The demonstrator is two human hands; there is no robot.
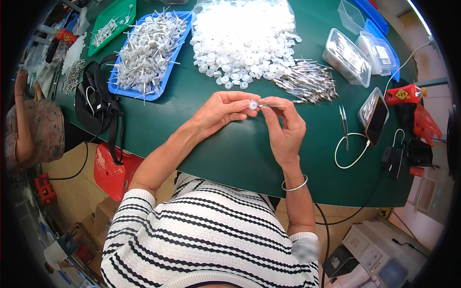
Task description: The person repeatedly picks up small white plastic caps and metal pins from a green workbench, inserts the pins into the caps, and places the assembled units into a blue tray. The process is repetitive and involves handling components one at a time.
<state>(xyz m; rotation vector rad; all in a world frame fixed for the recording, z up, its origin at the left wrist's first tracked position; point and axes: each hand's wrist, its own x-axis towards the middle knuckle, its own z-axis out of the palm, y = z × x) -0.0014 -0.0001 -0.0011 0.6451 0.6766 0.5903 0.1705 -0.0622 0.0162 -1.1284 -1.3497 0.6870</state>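
Left hand [217, 113] pinches white cap [253, 104]; right hand [287, 130] holds rod [273, 105] sideways, pointing left

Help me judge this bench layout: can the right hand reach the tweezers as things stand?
Probably yes: only bare green tabletop separates the tweezers from the right hand, which, however, holds a metal rod.

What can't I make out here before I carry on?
All in the head view:
- Whether the pin sits inside the cap: too small, and the fingers of the right hand partly cover the pin.
- The white heap's far end: cut off by the top edge.
- Part of the clear box: hidden by the phone.
- The co-worker's outer side: cut off by the dark left rim.
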